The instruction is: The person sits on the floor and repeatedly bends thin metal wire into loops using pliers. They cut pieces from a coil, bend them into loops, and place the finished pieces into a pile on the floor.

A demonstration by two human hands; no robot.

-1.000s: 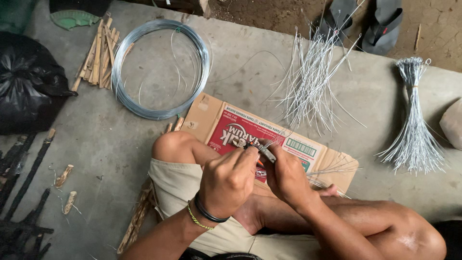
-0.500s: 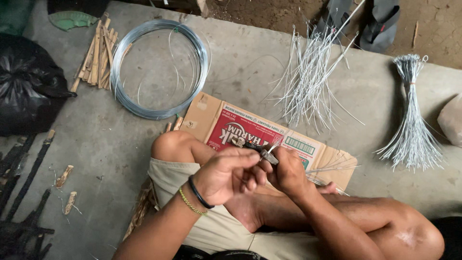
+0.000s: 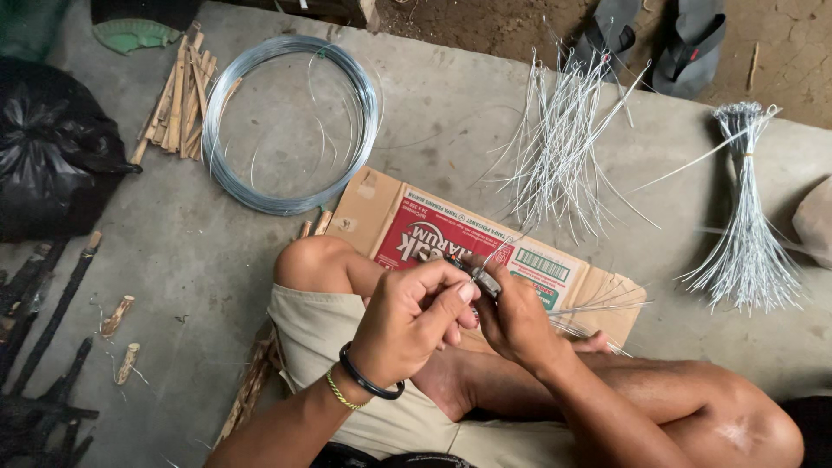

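The left hand (image 3: 416, 314) pinches a thin, shiny steel wire piece (image 3: 501, 251); the right hand (image 3: 517, 319) grips small dark pliers (image 3: 479, 277) above a flattened red-printed cardboard sheet (image 3: 433, 227).

You have one view only, from the camera on your head, facing almost straight down at the concrete floor (image 3: 217, 251) where you sit. It sits close over your left hand (image 3: 407, 325) and right hand (image 3: 511, 316) at lower centre of the frame. Your knees fill the bottom edge; bare earth (image 3: 520, 26) shows along the top edge.
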